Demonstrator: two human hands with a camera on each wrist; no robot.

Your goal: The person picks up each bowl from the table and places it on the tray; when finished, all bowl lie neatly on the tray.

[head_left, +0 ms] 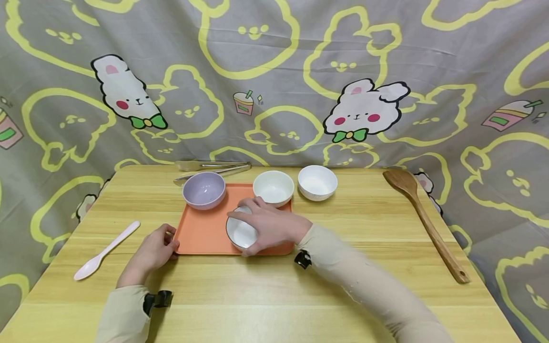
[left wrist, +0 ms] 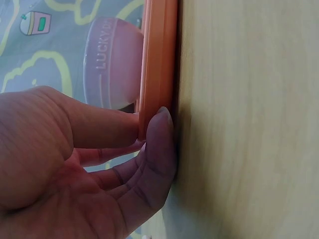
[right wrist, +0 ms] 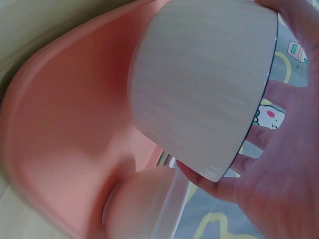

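Note:
An orange tray (head_left: 201, 233) lies on the table, and my left hand (head_left: 156, 248) pinches its left edge near the front corner. In the left wrist view the thumb (left wrist: 104, 127) lies on the tray's upper side, with a fingertip (left wrist: 162, 129) against its outer wall. Over the front of the tray, my right hand (head_left: 274, 225) grips a white bowl with a dark rim (head_left: 241, 233), thumb and fingers spread across its mouth. The right wrist view shows this bowl's pale outer side (right wrist: 199, 84) close over the tray. A purple bowl (head_left: 204, 191) and a cream bowl (head_left: 273, 188) stand at the tray's back corners.
Right of the tray stands another white bowl (head_left: 317, 183). Tongs (head_left: 210, 165) lie behind the purple bowl. A pale pink spoon (head_left: 107, 251) is at the left, a wooden spatula (head_left: 422, 219) at the right. A patterned curtain (head_left: 274, 85) hangs behind the table.

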